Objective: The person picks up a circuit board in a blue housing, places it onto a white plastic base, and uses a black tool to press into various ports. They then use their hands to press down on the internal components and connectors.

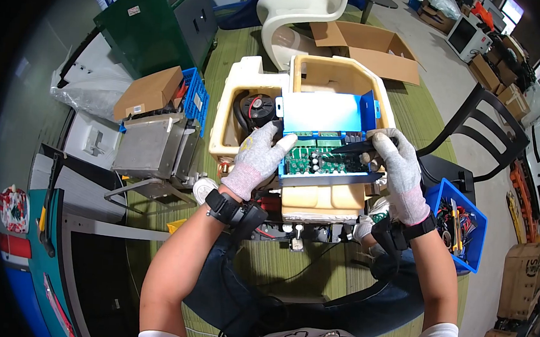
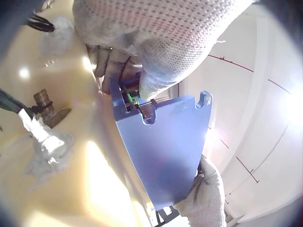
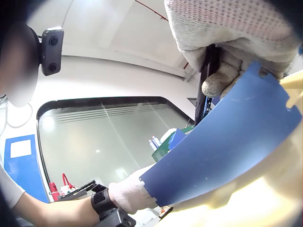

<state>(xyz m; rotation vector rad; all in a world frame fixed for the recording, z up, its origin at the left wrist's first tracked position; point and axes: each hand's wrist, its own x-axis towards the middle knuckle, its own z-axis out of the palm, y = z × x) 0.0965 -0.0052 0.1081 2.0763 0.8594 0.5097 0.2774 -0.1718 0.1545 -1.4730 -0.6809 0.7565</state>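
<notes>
A blue metal case (image 1: pixel 319 114) is held up with its lid raised, showing a green circuit board (image 1: pixel 328 163) with green terminal blocks and several capacitors. My gloved left hand (image 1: pixel 256 157) grips the case's left end, thumb over the edge; in the left wrist view its fingers bend behind the blue case (image 2: pixel 165 146). My gloved right hand (image 1: pixel 400 168), at the right end, holds a slim black pointed tool (image 1: pixel 348 148), its tip reaching over the board. In the right wrist view, the black tool (image 3: pixel 207 80) runs alongside the fingers, and the case's blue outer side hides the board.
Beneath the case stands a cream moulded machine body (image 1: pixel 330 204) with a black round motor (image 1: pixel 260 108) in its left cavity. A blue bin (image 1: pixel 480 228) of tools stands at right, near a black chair (image 1: pixel 491 135). A metal box (image 1: pixel 148 144) stands left; an open carton (image 1: pixel 378 51) lies behind.
</notes>
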